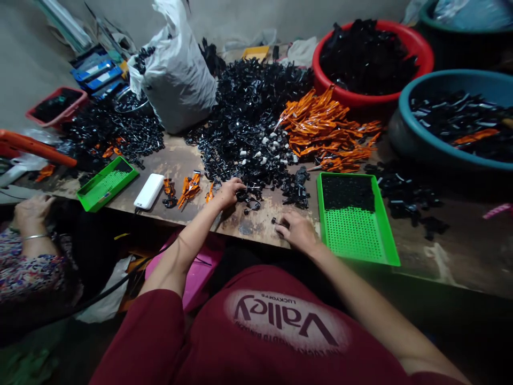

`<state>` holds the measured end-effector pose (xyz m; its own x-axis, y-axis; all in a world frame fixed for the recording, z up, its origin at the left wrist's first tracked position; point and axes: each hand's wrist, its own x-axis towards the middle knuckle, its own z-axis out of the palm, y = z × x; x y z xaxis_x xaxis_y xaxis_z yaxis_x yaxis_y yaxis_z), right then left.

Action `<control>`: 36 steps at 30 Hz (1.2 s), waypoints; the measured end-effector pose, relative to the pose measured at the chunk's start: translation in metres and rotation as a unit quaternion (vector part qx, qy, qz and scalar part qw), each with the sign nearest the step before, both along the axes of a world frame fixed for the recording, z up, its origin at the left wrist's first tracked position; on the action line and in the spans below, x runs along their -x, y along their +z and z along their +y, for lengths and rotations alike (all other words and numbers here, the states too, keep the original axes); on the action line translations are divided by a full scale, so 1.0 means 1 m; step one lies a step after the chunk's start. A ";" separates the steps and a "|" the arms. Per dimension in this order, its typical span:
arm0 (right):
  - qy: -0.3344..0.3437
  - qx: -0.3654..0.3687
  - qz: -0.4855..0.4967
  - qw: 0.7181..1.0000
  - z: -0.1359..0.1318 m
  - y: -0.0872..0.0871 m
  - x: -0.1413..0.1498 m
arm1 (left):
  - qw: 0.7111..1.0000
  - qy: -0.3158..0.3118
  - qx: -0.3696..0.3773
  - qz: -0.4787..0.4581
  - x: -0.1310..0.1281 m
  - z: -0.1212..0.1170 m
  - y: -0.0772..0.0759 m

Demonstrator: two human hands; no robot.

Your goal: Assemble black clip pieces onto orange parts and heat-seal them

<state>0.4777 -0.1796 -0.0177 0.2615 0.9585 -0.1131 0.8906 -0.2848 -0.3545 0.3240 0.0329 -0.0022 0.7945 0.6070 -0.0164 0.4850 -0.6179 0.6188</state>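
My left forearm (196,232) ran forward and inward over the near edge of the worktop (262,224), elbow bent and low beside the maroon shirt (256,321). My left hand (228,195) was found palm down, back of the hand uppermost, its fingers (239,185) pointing rightward at the near fringe of the heap of black parts (248,117). These fingers were bent and at the loose pieces; whether they were clamped on one, I could not tell. My right forearm (348,283) came in on a diagonal from the lower right, and my right hand (298,230) lay low, close to the worktop's edge, turned inward toward the left. Its thumb and fingers were drawn together on a small black part (274,221), which projected leftward from the tips. The right hand sat nearer my body than the left, the two well apart with bare wood between. A black cluster (296,187) lay just beyond the right hand; the green tray (319,206), partly filled with black pieces, stood to its right. Orange pieces (189,188) lay left of the left hand, beside a white device (149,191).
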 end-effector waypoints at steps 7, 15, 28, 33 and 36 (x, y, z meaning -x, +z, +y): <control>-0.004 -0.049 0.057 0.997 -0.011 -0.011 -0.008 | 0.982 -0.040 -0.162 0.094 -0.006 0.012 -0.005; -0.039 -0.217 0.259 0.940 0.006 0.020 -0.014 | 0.981 0.068 -0.001 -0.181 -0.020 0.008 0.023; -0.126 -0.202 0.530 0.814 0.042 0.032 0.011 | 0.804 0.153 0.495 -0.293 -0.012 -0.094 0.016; -0.123 -0.168 0.543 0.814 0.030 0.033 0.016 | 0.786 0.139 0.529 -0.288 -0.004 -0.101 0.007; -0.110 -0.153 0.557 0.809 0.014 0.029 0.022 | 0.770 0.140 0.566 -0.259 0.004 -0.114 0.002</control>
<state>0.4555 -0.1652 0.0116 0.3286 0.9304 -0.1621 -0.0897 -0.1401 -0.9861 0.3200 -0.0808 -0.0005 0.7126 0.5854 -0.3867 0.0081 0.5442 0.8389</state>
